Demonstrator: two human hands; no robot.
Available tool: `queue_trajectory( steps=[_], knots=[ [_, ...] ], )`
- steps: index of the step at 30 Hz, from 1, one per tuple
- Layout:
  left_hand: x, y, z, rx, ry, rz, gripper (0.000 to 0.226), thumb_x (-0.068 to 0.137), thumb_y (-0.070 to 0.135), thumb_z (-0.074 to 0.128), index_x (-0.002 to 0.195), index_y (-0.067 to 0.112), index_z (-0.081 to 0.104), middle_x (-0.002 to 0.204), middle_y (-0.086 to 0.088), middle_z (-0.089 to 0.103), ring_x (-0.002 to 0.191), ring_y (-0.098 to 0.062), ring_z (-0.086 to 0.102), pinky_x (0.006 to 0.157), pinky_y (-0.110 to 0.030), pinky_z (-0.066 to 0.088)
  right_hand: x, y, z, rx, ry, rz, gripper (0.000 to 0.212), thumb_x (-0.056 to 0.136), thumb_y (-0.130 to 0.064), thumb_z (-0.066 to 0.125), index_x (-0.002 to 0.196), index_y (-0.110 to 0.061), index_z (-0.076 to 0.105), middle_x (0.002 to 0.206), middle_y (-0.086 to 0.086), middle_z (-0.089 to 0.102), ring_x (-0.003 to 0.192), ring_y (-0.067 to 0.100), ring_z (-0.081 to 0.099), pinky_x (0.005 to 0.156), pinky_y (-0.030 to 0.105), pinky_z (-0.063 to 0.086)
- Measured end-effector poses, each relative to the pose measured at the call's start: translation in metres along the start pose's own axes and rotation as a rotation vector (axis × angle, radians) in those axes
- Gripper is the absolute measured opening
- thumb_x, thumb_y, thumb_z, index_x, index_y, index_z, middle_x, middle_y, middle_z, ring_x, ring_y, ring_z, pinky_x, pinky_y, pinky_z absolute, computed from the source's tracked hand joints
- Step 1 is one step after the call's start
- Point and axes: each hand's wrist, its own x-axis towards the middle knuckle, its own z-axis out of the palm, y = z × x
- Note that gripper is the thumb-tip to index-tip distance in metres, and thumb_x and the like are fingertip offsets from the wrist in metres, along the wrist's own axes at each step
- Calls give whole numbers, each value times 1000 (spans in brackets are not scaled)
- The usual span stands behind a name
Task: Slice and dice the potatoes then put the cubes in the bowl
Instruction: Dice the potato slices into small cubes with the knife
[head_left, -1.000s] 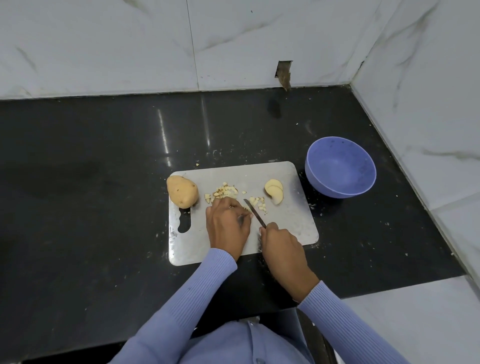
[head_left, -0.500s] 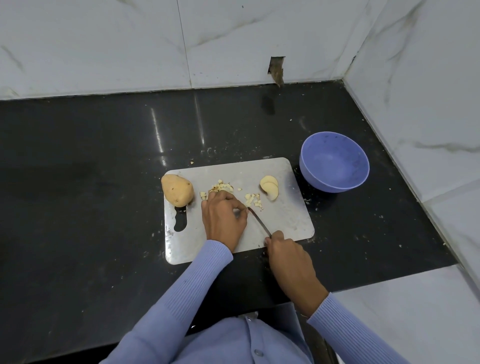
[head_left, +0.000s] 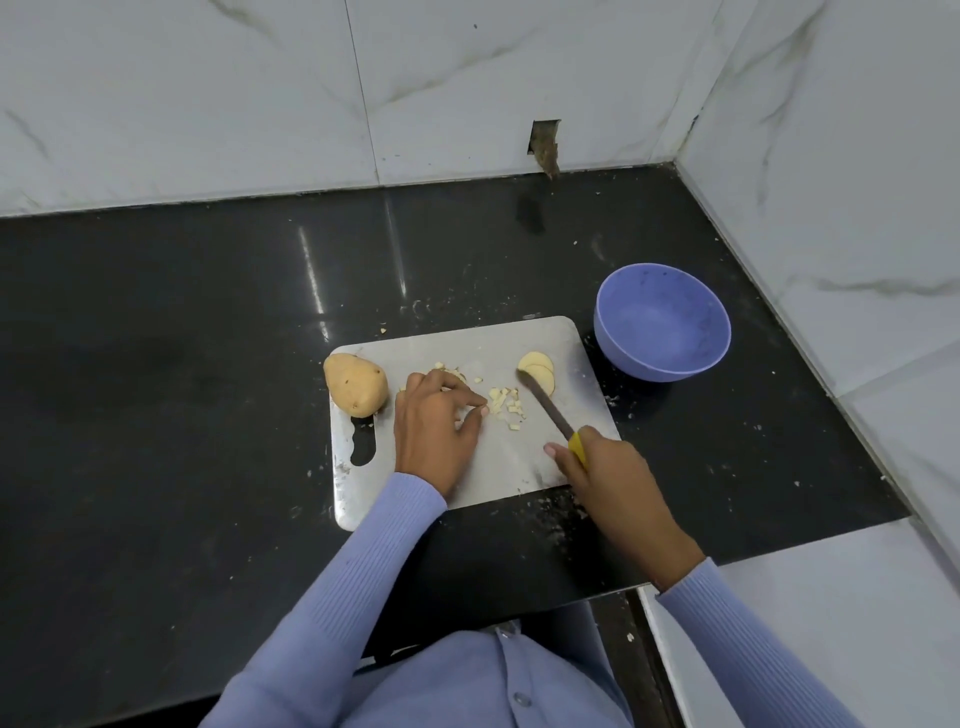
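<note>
Right hand (head_left: 618, 473) grips knife (head_left: 548, 410), blade over cutting board (head_left: 483, 467). Left hand (head_left: 436, 426) loose-fingered beside cubes (head_left: 506, 405). Whole potato (head_left: 356, 384) at board's left edge, slices (head_left: 537, 366) toward its right, bowl (head_left: 662, 330) just right of board.

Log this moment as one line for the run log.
dicing | right hand grips knife | left hand beside cubes | slices, potato on board | bowl holds no cubes

Landmark: cutting board (head_left: 540, 338) on dark counter (head_left: 156, 415).
Left of board: open counter, free passage.
Behind board: bare counter strip up to wall.
Right of board: bowl (head_left: 662, 330) close to board's far right corner, walls close behind it.
On board: whole potato (head_left: 356, 384) at left edge, cubes (head_left: 506, 408) mid, slices (head_left: 537, 374) far right.
</note>
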Motion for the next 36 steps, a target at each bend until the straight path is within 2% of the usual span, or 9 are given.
queue_trajectory(
  steps=[4, 7, 11, 15, 19, 23, 28, 33, 36],
  knots=[
    [3, -1, -13, -42, 27, 15, 19, 82, 7, 68, 95, 18, 75, 96, 2, 62, 90, -12, 41, 77, -22, 30, 29, -23, 9, 112, 69, -70, 24, 87, -29, 67, 89, -16, 46, 85, 2, 57, 78, 20, 54, 63, 30, 40],
    [1, -3, -21, -69, 38, 19, 21, 83, 6, 68, 99, 17, 74, 95, 2, 62, 91, -13, 45, 78, -25, 35, 46, -41, 22, 79, 68, -105, 36, 84, -26, 71, 106, -13, 46, 94, -1, 48, 86, 18, 46, 68, 28, 35],
    [-3, -8, -30, -101, 28, -42, 21, 85, 5, 65, 102, 16, 73, 98, 1, 63, 96, -14, 50, 80, -24, 37, 61, -56, 35, 62, 135, -173, 31, 87, -17, 67, 92, -20, 36, 91, -2, 47, 80, 14, 42, 63, 27, 31],
    [-4, -10, -34, -102, 16, -53, 22, 86, 6, 64, 104, 15, 72, 100, -1, 65, 99, -19, 55, 83, -34, 47, 79, -61, 36, 191, 111, -235, 15, 89, -7, 60, 87, -13, 46, 86, 2, 62, 74, 15, 56, 62, 25, 42],
    [-4, -10, -38, -78, 27, -53, 22, 87, 8, 63, 107, 14, 71, 102, -1, 65, 100, -18, 54, 82, -29, 45, 86, -60, 20, 393, 90, -231, 12, 91, -3, 54, 82, -10, 50, 89, -1, 72, 69, 1, 60, 58, 8, 44],
    [-4, -12, -35, -77, 20, -51, 23, 87, 8, 63, 107, 15, 71, 103, 0, 65, 100, -18, 54, 83, -29, 45, 77, -42, 0, 299, 87, -180, 11, 87, -1, 63, 80, -3, 54, 85, -4, 73, 77, 1, 63, 62, 2, 39],
    [-5, -11, -30, -62, 21, -16, 21, 87, 10, 63, 106, 16, 71, 103, 2, 65, 97, -15, 54, 82, -24, 42, 64, -25, 9, 224, 13, -31, 27, 76, -7, 78, 84, -14, 52, 80, 0, 66, 75, 12, 64, 71, 24, 54],
    [-5, -9, -28, -33, 19, -5, 22, 86, 8, 64, 105, 15, 72, 102, 0, 65, 96, -16, 55, 81, -24, 42, 77, -46, 29, 182, 31, -84, 28, 82, -8, 72, 80, -15, 45, 78, 2, 57, 68, 12, 52, 51, 12, 31],
    [-5, -10, -29, -26, 22, -13, 22, 85, 7, 64, 104, 15, 72, 101, 1, 65, 94, -16, 55, 79, -27, 45, 86, -64, 32, 328, 81, -111, 16, 90, -3, 58, 83, -12, 48, 82, 5, 65, 73, 17, 61, 56, 15, 42]
  ],
)
